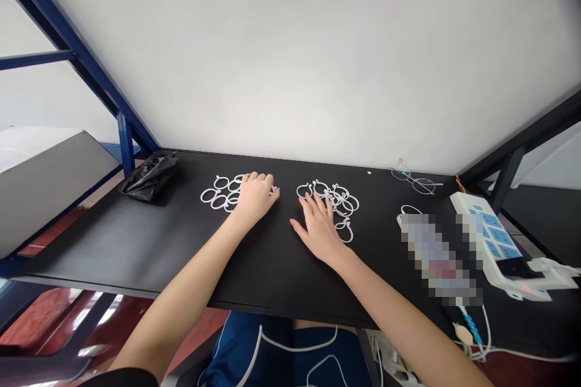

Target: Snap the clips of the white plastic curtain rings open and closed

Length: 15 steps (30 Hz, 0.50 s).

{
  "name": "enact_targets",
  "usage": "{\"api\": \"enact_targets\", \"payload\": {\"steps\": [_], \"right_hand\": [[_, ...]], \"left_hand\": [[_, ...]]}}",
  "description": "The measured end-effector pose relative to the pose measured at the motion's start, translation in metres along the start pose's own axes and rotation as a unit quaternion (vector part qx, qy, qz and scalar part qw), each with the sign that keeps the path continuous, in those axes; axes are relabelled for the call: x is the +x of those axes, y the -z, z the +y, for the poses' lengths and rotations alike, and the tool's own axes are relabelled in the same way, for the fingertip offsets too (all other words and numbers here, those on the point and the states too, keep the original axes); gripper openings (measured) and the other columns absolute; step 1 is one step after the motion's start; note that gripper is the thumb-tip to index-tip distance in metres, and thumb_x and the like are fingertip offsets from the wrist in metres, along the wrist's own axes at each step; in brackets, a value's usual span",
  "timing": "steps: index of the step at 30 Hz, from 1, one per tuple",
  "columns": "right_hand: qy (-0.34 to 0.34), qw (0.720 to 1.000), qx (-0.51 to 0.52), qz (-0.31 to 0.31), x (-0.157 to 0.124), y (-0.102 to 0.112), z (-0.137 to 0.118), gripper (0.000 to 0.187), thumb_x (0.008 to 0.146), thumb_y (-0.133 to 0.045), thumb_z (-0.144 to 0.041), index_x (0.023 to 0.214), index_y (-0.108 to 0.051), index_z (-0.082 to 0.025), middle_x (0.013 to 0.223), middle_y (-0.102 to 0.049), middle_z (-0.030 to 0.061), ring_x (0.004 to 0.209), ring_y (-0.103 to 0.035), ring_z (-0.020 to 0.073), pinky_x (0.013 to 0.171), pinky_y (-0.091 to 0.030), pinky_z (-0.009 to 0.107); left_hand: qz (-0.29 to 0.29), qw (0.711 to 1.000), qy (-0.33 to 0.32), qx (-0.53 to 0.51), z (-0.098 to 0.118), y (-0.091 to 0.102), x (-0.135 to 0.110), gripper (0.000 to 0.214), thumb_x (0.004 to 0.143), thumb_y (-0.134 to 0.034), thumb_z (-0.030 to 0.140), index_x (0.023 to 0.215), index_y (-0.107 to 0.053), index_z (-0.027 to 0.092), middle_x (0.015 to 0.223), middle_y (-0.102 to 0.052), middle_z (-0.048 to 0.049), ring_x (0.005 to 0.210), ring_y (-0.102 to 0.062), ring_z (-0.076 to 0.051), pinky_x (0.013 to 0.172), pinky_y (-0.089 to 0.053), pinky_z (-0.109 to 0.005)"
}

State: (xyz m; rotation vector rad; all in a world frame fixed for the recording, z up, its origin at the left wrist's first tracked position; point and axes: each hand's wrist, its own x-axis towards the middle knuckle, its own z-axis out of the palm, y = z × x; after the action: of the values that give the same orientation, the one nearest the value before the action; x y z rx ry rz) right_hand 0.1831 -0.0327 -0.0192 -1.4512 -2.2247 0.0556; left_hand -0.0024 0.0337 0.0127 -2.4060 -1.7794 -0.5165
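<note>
Two loose groups of white curtain rings, each ring with a small eyelet, lie on the black table. My left hand (255,198) rests at the right side of the left group of rings (220,201). Its fingers are curled down with the tips hidden, and part of a white ring shows between thumb and forefinger. My right hand (319,227) lies with fingers apart at the near left edge of the right group of rings (349,203). Its fingertips reach over the nearest rings, and nothing is gripped. Rings beneath both hands are partly covered.
A crumpled black plastic bag (152,177) sits at the table's back left. Eyeglasses (423,185) lie at the back right. Nearer on the right are a blurred-out phone (438,257) with a cable and a white power strip (492,236). A wall (290,72) rises behind the table (181,260).
</note>
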Motion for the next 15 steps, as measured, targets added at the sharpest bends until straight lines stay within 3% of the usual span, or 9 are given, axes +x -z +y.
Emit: {"api": "enact_targets", "payload": {"steps": [4, 8, 15], "right_hand": [[-0.001, 1.0, 0.026, -0.015, 0.0007, 0.0011, -0.0026, 0.038, 0.095, -0.048, -0.032, 0.127, -0.053, -0.013, 0.134, -0.058, 0.0159, 0.138, -0.036, 0.0358, 0.113, -0.02, 0.062], [0.012, 0.995, 0.101, -0.009, 0.0013, 0.0016, -0.0022, 0.021, 0.091, -0.053, -0.022, 0.111, -0.06, -0.019, 0.11, -0.07, 0.0076, 0.127, -0.051, 0.0286, 0.114, -0.022, 0.059], [0.042, 0.991, 0.129, 0.004, 0.0018, -0.0009, 0.0045, 0.007, 0.085, -0.061, -0.017, 0.09, -0.063, -0.022, 0.089, -0.068, 0.0028, 0.101, -0.061, 0.0235, 0.113, -0.024, 0.059]], "left_hand": [[-0.038, 0.998, 0.0, 0.059, -0.0011, -0.006, -0.0023, 0.025, 0.088, -0.049, 0.032, 0.086, -0.064, 0.013, 0.087, -0.069, -0.0161, 0.091, -0.059, -0.034, 0.089, -0.036, -0.046], [-0.037, 0.996, 0.006, 0.084, -0.0038, -0.007, -0.0026, 0.026, 0.09, -0.047, 0.031, 0.09, -0.065, 0.012, 0.091, -0.067, -0.0161, 0.093, -0.058, -0.034, 0.088, -0.036, -0.045], [-0.042, 0.993, 0.011, 0.111, -0.0053, -0.0069, -0.0039, 0.02, 0.089, -0.052, 0.028, 0.09, -0.064, 0.012, 0.092, -0.065, -0.0154, 0.095, -0.057, -0.033, 0.089, -0.037, -0.045]]}}
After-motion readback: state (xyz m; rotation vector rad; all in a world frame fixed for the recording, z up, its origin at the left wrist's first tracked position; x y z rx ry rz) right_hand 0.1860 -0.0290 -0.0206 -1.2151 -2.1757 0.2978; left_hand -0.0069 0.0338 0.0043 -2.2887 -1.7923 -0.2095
